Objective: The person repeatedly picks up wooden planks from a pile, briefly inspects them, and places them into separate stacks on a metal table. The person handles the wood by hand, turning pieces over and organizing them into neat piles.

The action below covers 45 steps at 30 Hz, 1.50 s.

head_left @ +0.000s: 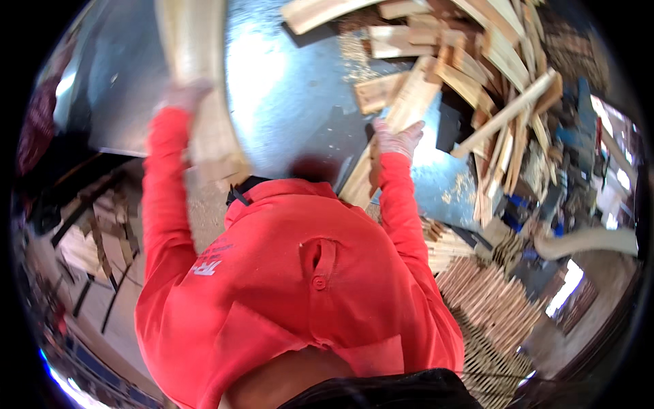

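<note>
Several cut wood blocks (82,252) at far left, stacked low beside dark legs (114,300), below the level of the metal counter (293,109). Next, a long pale board (194,48) on the counter's left part, with the left hand (182,99) at its edge; too blurred there to tell how far closed the grip, or whether around the wood. In the middle, a red shirt (286,232) with white lettering (206,267) on the left breast, beside finer dark print, too small and slanted to read. Further right, a narrower plank (411,102), aslant over the counter, in the right hand (398,140): grip closed about it, thumb and fingers at opposite edges. Beyond, sawdust (354,54) and a jumbled pile of offcuts (470,68); lower down, stacked thin sticks (487,300); at far right, a curved wooden piece (586,242).
</note>
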Motion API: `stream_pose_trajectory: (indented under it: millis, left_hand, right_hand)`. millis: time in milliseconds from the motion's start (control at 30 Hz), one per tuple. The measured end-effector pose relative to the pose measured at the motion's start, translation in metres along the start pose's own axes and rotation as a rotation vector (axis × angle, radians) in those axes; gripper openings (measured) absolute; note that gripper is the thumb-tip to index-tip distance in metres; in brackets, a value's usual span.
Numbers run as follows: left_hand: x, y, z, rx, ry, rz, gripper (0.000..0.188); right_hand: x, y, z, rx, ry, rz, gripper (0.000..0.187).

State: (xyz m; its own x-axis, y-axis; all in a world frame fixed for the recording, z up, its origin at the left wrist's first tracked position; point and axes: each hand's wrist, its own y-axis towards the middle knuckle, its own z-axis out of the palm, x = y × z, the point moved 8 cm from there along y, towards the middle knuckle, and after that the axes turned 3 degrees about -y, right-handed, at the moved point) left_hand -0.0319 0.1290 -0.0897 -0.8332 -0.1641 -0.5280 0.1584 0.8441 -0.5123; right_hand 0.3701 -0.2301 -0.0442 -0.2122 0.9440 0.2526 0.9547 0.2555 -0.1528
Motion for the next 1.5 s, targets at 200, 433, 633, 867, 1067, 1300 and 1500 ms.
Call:
stream_pose_trajectory:
  millis: [200, 433, 633, 867, 1067, 1300, 1500]
  left_hand:
    - [0.027, -0.019, -0.143, -0.303, 0.534, -0.126, 0.081]
    - [0.033, -0.037, -0.12, -0.428, 0.709, -0.238, 0.091]
    - [-0.113, -0.112, 0.117, 0.475, -0.829, 0.518, 0.075]
    - [-0.17, -0.103, 0.136, 0.409, -1.064, 0.092, 0.031]
    - [-0.174, -0.089, 0.117, 0.319, -0.84, 0.057, 0.04]
    - [-0.158, -0.063, 0.178, 0.347, -1.418, -0.258, 0.05]
    - [-0.129, -0.045, 0.161, 0.167, -0.953, -0.083, 0.042]
  right_hand:
    - [-0.013, 0.0, -0.014, 0.292, -0.073, 0.131, 0.122]
    - [-0.093, -0.042, -0.092, 0.304, -0.185, -0.215, 0.068]
    - [0.107, -0.039, -0.1, 0.278, 0.896, -0.528, 0.049]
    - [0.334, 0.096, -0.13, -0.743, -0.738, -1.057, 0.1]
    - [0.356, 0.199, -0.122, 0.166, -0.702, -0.664, 0.069]
    - [0.292, 0.021, -0.009, 0.544, -0.752, -0.989, 0.029]
    - [0.252, -0.047, 0.018, 0.731, -0.499, -1.182, 0.027]
